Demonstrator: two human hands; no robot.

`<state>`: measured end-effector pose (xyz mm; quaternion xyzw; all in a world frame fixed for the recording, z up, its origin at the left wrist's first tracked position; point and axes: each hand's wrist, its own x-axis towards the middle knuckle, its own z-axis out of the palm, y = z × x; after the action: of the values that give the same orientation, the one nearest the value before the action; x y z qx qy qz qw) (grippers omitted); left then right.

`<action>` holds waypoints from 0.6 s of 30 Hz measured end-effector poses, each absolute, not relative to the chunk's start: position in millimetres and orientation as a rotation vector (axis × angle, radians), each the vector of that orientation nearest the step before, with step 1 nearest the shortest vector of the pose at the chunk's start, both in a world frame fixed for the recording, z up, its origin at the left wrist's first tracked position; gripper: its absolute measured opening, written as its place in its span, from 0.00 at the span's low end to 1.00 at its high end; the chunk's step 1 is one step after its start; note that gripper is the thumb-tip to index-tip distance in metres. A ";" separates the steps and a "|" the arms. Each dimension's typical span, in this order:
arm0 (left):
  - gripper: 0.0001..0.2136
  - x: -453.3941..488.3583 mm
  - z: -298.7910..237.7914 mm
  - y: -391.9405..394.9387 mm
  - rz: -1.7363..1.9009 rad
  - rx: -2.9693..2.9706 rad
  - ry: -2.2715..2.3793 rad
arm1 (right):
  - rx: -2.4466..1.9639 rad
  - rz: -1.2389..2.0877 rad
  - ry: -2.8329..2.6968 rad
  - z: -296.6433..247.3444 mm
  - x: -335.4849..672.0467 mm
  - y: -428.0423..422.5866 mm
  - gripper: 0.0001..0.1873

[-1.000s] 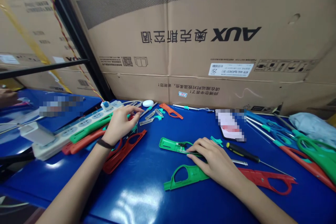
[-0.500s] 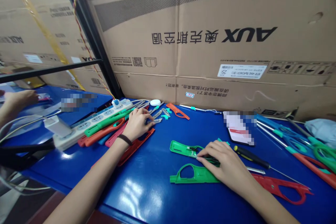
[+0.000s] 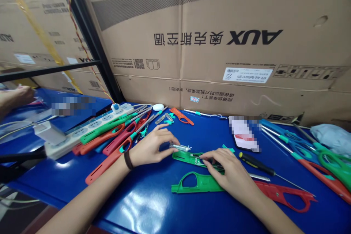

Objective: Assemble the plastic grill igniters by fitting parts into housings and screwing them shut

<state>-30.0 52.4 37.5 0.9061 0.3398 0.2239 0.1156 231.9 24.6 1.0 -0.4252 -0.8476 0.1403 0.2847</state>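
My left hand pinches a small clear plastic fuel tank, bringing it over the left end of a green lighter shell half. My right hand is closed over that same shell, thumb and index finger at the small dark parts and white wire inside it; the palm hides its right portion. Just below lies a second green shell half with an oval opening, partly covered by my right hand. A red shell half and a metal tube lie beside my right wrist.
Several coloured lighters lie against a white power strip at left. More clear tanks sit behind. A screwdriver, a phone and finished-looking lighters are at right. A cardboard wall stands behind; another person's hand shows far left.
My left hand has moved right and toward me from the cluster of clear tanks, now carrying one to the green shell. My right hand stays at the shell.
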 end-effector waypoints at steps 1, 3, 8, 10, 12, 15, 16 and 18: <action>0.06 -29.7 36.4 52.4 0.662 2.656 0.989 | -1.127 0.376 -2.266 0.1 231.5 24.4 0.07; 0.06 -28.4 34.6 51.9 0.675 2.661 0.966 | -1.097 0.371 -2.258 -1.6 230.8 24.1 0.07; 0.06 -21.5 29.8 49.0 0.639 2.673 0.906 | -1.074 0.356 -2.203 -1.6 229.7 24.3 0.03; 0.06 -20.0 27.7 48.9 0.618 2.678 0.900 | -1.076 0.359 -2.195 -0.4 229.5 24.5 0.03; 0.06 -19.7 26.4 49.2 0.604 2.682 0.904 | -1.086 0.358 -2.189 0.3 229.6 24.3 0.04; 0.06 -20.3 26.7 49.3 0.602 2.684 0.906 | -1.099 0.356 -2.183 -0.7 230.4 23.5 0.02; 0.06 -20.5 27.3 49.2 0.604 2.684 0.906 | -1.099 0.356 -2.181 -1.3 230.7 23.2 0.02; 0.06 -20.8 28.2 49.0 0.610 2.681 0.901 | -1.095 0.356 -2.177 -2.6 231.2 22.8 0.03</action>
<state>-20.8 49.0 28.2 0.9195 0.3091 0.2090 0.1236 231.2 22.8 -2.6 -0.4194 -0.8335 0.1363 0.3328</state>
